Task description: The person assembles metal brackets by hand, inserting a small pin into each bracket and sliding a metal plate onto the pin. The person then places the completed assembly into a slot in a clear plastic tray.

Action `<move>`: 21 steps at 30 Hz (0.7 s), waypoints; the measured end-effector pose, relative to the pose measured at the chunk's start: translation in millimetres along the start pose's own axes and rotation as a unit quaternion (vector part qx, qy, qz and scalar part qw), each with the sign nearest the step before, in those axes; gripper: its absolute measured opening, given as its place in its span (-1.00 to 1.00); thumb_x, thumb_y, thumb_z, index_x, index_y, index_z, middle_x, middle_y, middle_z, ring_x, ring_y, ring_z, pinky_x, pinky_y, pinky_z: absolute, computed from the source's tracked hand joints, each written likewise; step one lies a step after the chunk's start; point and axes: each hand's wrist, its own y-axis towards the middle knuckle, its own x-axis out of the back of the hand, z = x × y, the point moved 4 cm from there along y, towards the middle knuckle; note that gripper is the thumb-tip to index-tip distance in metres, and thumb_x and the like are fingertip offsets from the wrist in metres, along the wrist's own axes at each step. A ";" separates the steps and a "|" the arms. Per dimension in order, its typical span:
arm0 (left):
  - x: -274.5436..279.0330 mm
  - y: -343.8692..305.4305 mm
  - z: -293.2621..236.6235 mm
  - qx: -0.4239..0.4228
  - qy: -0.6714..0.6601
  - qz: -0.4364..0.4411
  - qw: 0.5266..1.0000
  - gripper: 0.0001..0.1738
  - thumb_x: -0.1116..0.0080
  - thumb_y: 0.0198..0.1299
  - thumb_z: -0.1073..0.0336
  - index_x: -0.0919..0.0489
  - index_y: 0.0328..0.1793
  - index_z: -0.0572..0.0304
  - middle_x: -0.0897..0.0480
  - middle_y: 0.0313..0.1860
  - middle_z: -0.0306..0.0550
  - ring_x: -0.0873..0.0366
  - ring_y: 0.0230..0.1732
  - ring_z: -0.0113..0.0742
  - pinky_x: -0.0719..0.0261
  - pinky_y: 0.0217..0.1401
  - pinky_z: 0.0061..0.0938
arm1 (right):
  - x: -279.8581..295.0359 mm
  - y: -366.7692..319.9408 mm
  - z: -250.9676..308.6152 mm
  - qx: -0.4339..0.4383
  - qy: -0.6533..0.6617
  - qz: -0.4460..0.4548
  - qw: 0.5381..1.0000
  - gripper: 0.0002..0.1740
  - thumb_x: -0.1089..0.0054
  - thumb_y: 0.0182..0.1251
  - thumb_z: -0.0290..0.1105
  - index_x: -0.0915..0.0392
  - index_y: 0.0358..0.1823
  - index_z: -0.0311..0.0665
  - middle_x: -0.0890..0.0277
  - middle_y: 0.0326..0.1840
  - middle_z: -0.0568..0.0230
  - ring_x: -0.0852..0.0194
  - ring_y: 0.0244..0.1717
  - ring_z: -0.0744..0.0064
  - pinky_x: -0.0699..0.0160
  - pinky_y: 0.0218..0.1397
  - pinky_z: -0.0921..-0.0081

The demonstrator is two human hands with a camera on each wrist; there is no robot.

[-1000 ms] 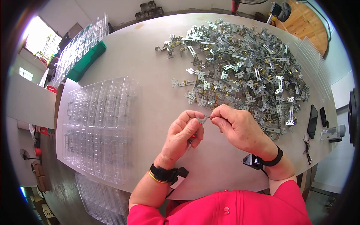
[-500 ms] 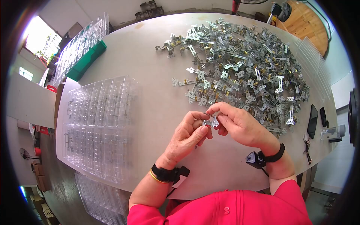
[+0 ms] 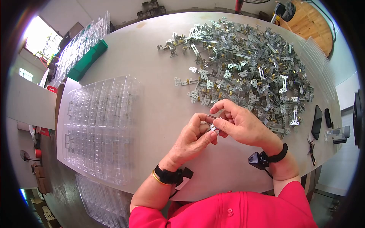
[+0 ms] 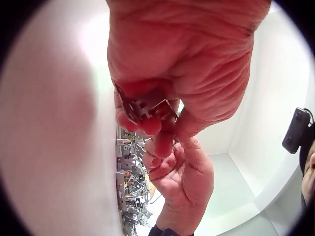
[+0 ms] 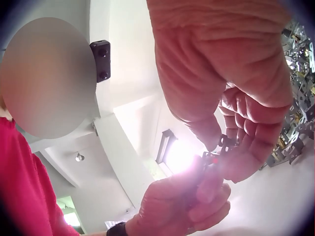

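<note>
Hands (image 3: 192,141) (image 3: 245,127) together at metal bracket (image 3: 213,128)

Table (image 3: 159,87), left: two compartment trays (image 3: 118,104) are set, one nearer, one farther.
Table, right and far: a heap of metal parts (image 3: 247,70) is spread.
Right edge: a phone (image 3: 316,123) is placed beside the heap, pliers (image 3: 311,150) laid nearer.
Near middle: a metal piece (image 3: 213,128) is held between left hand (image 3: 194,138) and right hand (image 3: 243,125), before the heap.

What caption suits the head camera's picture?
Two bare hands handle a small silvery metal part near a heap of silvery metal fittings on a pale table.
</note>
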 end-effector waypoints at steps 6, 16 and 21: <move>-1.5 -1.4 -0.7 0.015 0.018 -0.021 1.000 -0.52 -0.21 0.48 0.21 -0.28 0.34 0.22 -0.69 -0.27 -0.24 -0.45 -0.34 -0.65 -0.40 -0.28 -0.69 | -0.5 -4.9 6.6 0.049 -0.097 -0.029 0.994 -0.84 -0.12 0.56 -0.46 -0.47 0.06 -0.33 -0.64 -0.26 0.31 -0.57 -0.30 0.61 -0.55 -0.21 0.55; 1.5 -1.0 6.3 0.005 0.046 -0.010 0.999 -0.53 -0.28 0.43 0.31 -0.28 0.28 0.22 -0.65 -0.31 -0.24 -0.52 -0.27 -0.61 -0.45 -0.23 -0.67 | -1.5 -3.2 12.4 0.213 -0.181 -0.115 0.953 -0.93 -0.15 0.50 -0.48 -0.53 -0.07 -0.28 -0.57 -0.29 0.09 -0.58 -0.27 0.10 -0.55 -0.15 0.29; 1.9 -3.3 2.9 -0.019 0.037 -0.057 0.998 -0.53 -0.30 0.39 0.39 -0.29 0.26 0.21 -0.64 -0.27 -0.25 -0.53 -0.24 -0.59 -0.46 -0.21 -0.66 | 0.9 -5.5 14.8 0.159 -0.134 -0.121 0.971 -0.92 -0.16 0.53 -0.45 -0.52 -0.08 -0.30 -0.58 -0.33 0.08 -0.61 -0.33 0.25 -0.55 -0.23 0.34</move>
